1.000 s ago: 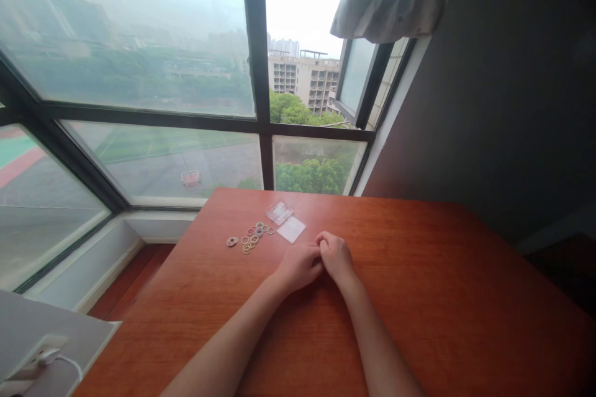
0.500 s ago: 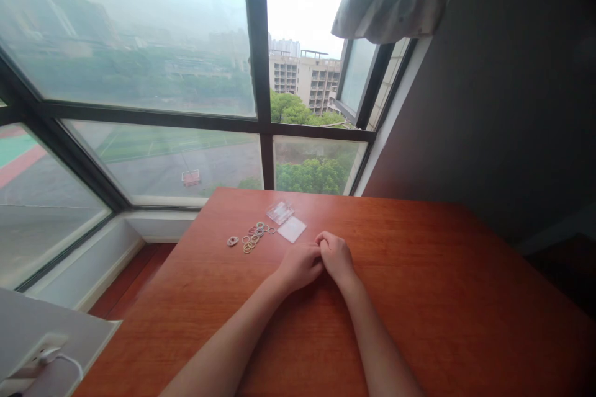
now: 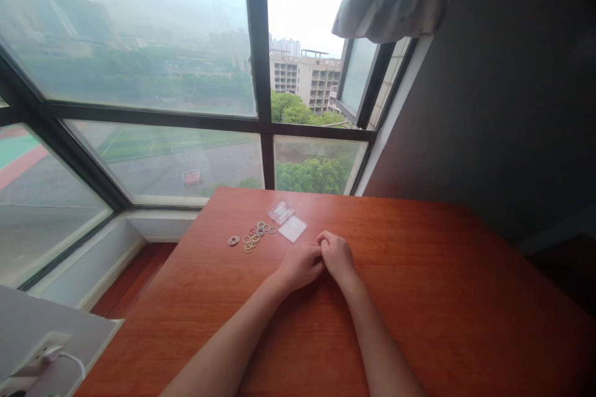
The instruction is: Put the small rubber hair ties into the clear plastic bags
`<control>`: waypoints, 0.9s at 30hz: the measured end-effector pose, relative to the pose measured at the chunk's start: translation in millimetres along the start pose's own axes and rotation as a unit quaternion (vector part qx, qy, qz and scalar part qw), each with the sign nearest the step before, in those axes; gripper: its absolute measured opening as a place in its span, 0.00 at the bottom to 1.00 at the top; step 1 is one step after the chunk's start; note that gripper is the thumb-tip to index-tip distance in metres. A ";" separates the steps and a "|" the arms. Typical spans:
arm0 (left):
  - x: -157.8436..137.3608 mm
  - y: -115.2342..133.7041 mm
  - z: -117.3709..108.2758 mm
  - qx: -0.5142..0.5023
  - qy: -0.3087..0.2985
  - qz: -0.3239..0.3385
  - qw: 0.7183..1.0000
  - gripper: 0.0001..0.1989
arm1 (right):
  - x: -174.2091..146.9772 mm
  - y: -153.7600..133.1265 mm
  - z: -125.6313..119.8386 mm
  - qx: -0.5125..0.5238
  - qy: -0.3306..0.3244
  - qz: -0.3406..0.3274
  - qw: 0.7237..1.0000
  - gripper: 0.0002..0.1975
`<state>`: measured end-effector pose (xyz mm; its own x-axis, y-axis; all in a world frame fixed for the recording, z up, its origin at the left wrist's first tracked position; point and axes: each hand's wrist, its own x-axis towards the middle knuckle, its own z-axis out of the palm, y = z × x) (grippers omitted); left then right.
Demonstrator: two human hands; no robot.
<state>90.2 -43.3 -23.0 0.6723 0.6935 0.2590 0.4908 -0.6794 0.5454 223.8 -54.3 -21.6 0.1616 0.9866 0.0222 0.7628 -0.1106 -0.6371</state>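
My left hand (image 3: pixel 302 265) and my right hand (image 3: pixel 337 254) rest together on the wooden table (image 3: pixel 419 298), fingers curled and touching each other. Whether anything small lies between them is hidden. Just beyond my left hand is an open clear plastic box, with its pale, flat half (image 3: pixel 292 229) nearer me and its transparent half (image 3: pixel 280 211) behind. To the left of the box lie several small rings (image 3: pixel 255 238) in beige, grey and reddish tones, loosely clustered and partly overlapping. A smaller group of rings (image 3: pixel 233 240) sits apart, farther left.
Dark-framed windows (image 3: pixel 265 127) stand behind the table's far edge, one pane swung open at the right. A grey curtain (image 3: pixel 395 0) hangs above it. At the lower left, a white plug (image 3: pixel 51 355) with a cable sits in a wall socket.
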 end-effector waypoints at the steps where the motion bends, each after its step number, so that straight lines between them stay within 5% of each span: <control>1: 0.0 -0.3 0.3 -0.001 0.001 0.001 1.000 0.07 | 0.0 -0.1 -0.1 0.000 0.000 0.000 1.000 0.14; 27: 1.1 -4.3 3.3 -0.017 0.002 0.003 1.000 0.06 | 0.3 -0.1 0.0 -0.005 0.002 0.001 1.000 0.13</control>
<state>90.6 -40.4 -27.7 0.6734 0.6903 0.2647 0.4677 -0.6751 0.5706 223.7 -54.0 -21.5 0.1658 0.9859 0.0238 0.7681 -0.1139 -0.6302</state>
